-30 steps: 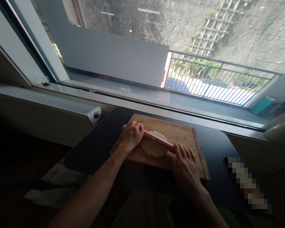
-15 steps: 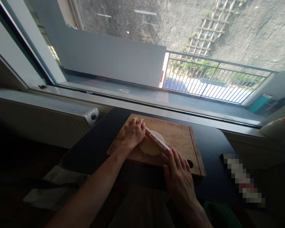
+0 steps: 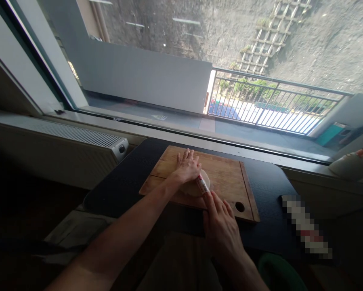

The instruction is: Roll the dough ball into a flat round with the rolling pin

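Observation:
A rolling pin with printed marks lies across a round, flat sheet of dough. Over its far end is my left hand, its palm down and its fingers reaching forward. My right hand presses on the near end with its fingers along the pin. Both hands cover much of the pin, so only a short middle stretch shows. The dough rests on a wooden cutting board and is partly hidden by my left hand and forearm.
The board lies on a dark table beneath a window sill. To the left is a white radiator. A blurred-out object lies at the table's right edge, above a green rounded thing. A pale vessel stands far right.
My left hand has slid right across the dough, closer to my right hand. The right hand has shifted slightly left. The pin now points more steeply away from me, with less of it showing.

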Motion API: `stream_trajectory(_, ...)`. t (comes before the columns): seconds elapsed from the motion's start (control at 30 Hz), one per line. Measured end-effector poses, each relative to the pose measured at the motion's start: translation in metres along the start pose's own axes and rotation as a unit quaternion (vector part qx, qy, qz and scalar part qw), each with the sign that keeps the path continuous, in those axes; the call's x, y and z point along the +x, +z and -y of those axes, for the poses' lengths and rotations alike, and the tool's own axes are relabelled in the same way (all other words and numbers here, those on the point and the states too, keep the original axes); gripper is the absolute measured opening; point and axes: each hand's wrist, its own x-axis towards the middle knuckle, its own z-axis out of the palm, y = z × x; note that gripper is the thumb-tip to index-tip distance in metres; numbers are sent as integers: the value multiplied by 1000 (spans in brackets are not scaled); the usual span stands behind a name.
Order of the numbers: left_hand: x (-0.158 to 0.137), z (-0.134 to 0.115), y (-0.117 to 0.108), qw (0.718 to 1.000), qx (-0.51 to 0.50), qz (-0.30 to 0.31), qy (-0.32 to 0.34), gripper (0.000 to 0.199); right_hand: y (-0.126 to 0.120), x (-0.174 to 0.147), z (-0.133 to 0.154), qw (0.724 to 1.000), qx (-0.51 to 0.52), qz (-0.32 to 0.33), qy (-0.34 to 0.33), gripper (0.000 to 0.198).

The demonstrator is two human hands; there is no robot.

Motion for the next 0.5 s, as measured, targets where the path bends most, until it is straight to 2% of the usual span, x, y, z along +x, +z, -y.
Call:
stream_trajectory(0.1, -1, -12, 8, 1000, 0, -7, 15, 43, -1, 18, -28, 999, 38, 17, 15, 40)
stream_trajectory(0.17, -1, -15, 11, 1000, 0, -17, 20, 42, 5, 19, -35, 999, 54, 3, 7, 40)
stream_trajectory(0.27, 1, -15, 13, 998, -1, -23, 51, 42, 20, 8, -12, 998, 49, -43, 13, 48)
stream_trajectory(0.37, 5, -14, 14, 997, -9, -9, 77, 42, 28, 0, 20, 997, 38, -58, 27, 55)
stream_trajectory(0.43, 6, -15, 14, 997, -13, 4, 78, 43, 25, -1, 25, 998, 45, -50, 17, 56)
stream_trajectory(0.5, 4, -16, 14, 997, -13, 10, 71, 43, 17, -2, 14, 998, 61, -33, 1, 56)
